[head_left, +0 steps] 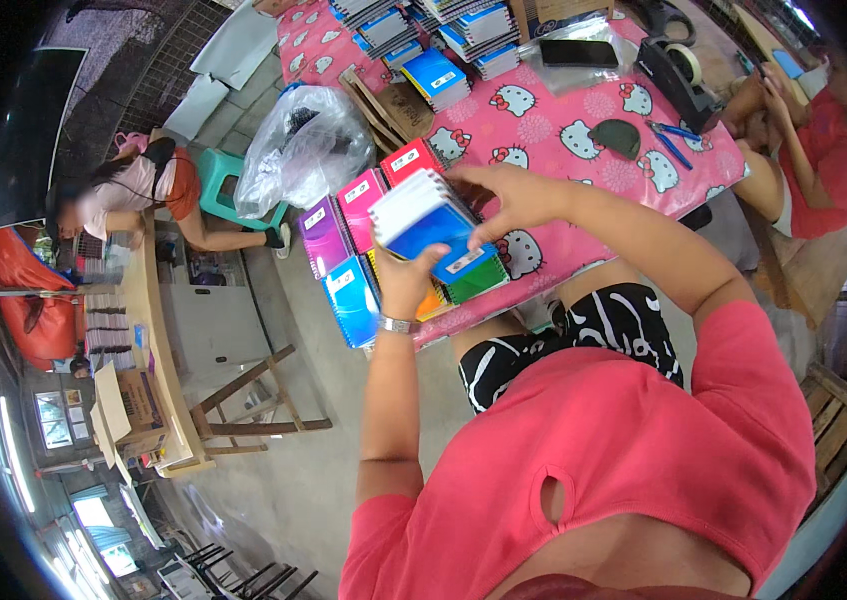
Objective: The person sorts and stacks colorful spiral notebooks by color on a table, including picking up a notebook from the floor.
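Note:
Between my hands is a small stack of blue spiral notebooks (433,238), tilted so its white page edges show. My left hand (409,278) grips the near left side, thumb across the top cover. At the right side, my right hand (511,205) holds the stack between its thumb and fingers; some fingertips are hidden. Underneath and around it, spiral notebooks lie in rows at the table's edge: purple (324,236), magenta (360,204), red (411,160), light blue (351,297), orange (432,301) and green (479,281).
Taller notebook stacks (435,75) stand at the far side of the pink patterned table (533,130). A clear plastic bag (308,150) is left of them. Pliers (671,143), a dark green pouch (615,138), a phone (578,53) and a tape dispenser (676,82) lie right. Other people sit or bend at both sides.

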Tool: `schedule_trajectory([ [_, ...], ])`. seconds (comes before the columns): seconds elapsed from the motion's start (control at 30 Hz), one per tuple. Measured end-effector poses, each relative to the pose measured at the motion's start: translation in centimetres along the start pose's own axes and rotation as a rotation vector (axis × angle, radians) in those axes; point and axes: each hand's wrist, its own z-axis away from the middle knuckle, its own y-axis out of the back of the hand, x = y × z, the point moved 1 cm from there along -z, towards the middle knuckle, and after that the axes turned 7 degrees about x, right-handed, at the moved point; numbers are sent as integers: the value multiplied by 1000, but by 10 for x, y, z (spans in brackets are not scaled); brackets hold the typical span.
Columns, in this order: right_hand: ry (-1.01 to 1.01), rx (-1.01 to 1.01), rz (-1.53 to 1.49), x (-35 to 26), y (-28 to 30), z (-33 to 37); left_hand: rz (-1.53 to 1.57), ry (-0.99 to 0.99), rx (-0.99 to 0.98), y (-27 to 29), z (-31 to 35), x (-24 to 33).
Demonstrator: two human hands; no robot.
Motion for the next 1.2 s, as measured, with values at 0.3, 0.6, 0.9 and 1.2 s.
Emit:
schedule_trajectory([
  [0.3,-674,323,-861,-1,-36,-59,62,510,-269,49,-90,44],
  [0.6,-571,944,-1179,84,14,-157,140,104,239,96,5,75],
  [0.9,-930,1401,-715,148,33,-221,111,289,609,142,129,36],
  [1.2,-1099,1414,-554,160,34,-222,61,280,696,149,137,36],
])
